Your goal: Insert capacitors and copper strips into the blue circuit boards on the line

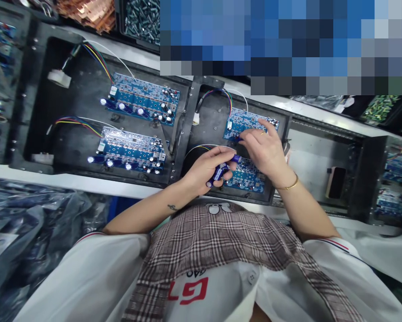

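Note:
Several purple capacitors lie in my left hand, whose fingers curl round them, one more pinched at its fingertips. My right hand is over the lower edge of the upper blue circuit board in the right black tray. Its thumb and index finger are pressed together at a small dark purple part, probably a capacitor, at the board's edge. Below, partly covered by my left hand, lies a second blue board. Coloured wires run from the upper board's left end.
Another black tray at the left holds two boards with capacitors fitted. Bins of copper-coloured strips and screws stand behind. A dark box-like object sits to the right. Plastic bags lie at the lower left.

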Available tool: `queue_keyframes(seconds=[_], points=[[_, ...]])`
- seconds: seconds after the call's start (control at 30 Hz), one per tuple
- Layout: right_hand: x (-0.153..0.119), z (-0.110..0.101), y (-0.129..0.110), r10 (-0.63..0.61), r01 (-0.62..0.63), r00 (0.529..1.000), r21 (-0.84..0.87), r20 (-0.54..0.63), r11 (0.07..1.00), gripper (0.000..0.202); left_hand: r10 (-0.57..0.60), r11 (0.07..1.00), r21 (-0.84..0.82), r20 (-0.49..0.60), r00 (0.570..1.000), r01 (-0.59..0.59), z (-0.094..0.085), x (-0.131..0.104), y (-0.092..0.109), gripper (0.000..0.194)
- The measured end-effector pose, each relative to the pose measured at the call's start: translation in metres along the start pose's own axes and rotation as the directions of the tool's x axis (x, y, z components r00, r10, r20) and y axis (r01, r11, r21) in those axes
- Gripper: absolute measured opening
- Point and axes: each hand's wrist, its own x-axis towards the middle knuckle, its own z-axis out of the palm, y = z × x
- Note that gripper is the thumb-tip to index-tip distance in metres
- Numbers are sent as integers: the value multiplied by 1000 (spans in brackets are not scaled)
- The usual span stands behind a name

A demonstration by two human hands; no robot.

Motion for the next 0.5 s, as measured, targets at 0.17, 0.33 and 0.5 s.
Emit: queue_keyframes(seconds=[0.17, 0.33, 0.5], points=[[0, -19, -16, 102, -67, 985, 236, -139, 969, 24, 75, 997, -5, -40, 996, -76, 0, 0, -1, 12], [12, -32, -32, 60, -48, 998, 287, -35, 957, 18, 78, 996, -33, -57, 995, -80, 0, 3, -1, 17], [28, 0, -17, 178, -171, 983, 145, -35, 974, 14, -60, 991, -124, -15, 998, 58, -2, 5, 0, 18]])
